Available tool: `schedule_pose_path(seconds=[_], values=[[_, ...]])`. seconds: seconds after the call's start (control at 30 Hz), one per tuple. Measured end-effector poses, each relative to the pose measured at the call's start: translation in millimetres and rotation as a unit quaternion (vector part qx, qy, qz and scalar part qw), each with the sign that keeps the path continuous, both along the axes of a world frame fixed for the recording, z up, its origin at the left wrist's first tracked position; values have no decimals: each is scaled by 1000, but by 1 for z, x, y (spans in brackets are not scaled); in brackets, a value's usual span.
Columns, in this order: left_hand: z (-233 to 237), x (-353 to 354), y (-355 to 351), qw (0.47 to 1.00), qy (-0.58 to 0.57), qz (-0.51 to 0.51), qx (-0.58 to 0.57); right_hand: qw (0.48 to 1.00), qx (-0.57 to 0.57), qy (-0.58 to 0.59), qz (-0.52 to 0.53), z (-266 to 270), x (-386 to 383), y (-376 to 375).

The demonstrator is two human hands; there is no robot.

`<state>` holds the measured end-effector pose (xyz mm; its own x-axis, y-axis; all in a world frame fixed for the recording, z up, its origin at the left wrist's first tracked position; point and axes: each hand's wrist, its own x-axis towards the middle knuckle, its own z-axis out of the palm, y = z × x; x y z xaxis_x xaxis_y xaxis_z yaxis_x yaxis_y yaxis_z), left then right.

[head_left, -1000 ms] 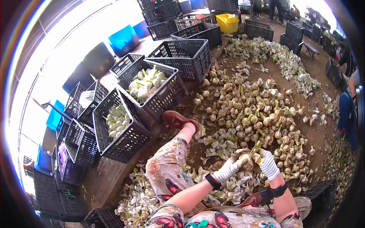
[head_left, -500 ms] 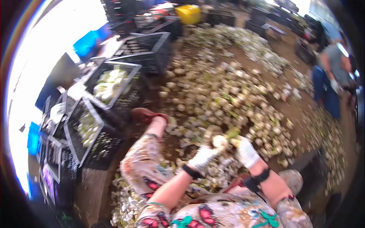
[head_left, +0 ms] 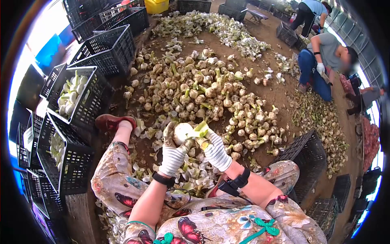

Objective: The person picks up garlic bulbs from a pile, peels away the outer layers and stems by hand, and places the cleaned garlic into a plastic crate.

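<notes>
My left hand, in a white knit glove with dirty fingertips, is closed around a white, smooth garlic bulb. My right hand, gloved alike, has its fingers closed on the bulb's green stalk and leaves, just right of the white part. The two hands almost meet in front of my knees. Beyond them lies a large heap of soil-stained garlic bulbs with short stalks. Loose pale skins cover the ground beneath my hands.
On my left, a black crate holds white peeled bulbs; another crate stands nearer. A tilted black crate is by my right knee. Discarded skins lie behind the heap. A co-worker crouches at right; another person bends farther back.
The view has swung right, so the heap and my hands appear farther left. The bulb stays between my hands, and more of its white side now faces me.
</notes>
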<state>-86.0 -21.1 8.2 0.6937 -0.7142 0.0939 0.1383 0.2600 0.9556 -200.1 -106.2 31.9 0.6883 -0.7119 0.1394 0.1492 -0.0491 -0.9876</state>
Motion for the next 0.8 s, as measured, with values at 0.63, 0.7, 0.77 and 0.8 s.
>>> schedule_pose_path(seconds=[0.63, 0.7, 0.77, 0.8], values=[[21, 20, 18, 941, 309, -135, 35, 974, 214, 38, 66, 24, -17, -29], [18, 20, 15, 931, 339, -132, 6, 983, 158, 71, 55, 28, -15, -12], [7, 22, 14, 931, 339, -133, 14, 979, 175, 3, 101, 28, -10, 6], [11, 19, 14, 944, 321, -80, 18, 992, -61, 54, 95, 25, -8, 5]])
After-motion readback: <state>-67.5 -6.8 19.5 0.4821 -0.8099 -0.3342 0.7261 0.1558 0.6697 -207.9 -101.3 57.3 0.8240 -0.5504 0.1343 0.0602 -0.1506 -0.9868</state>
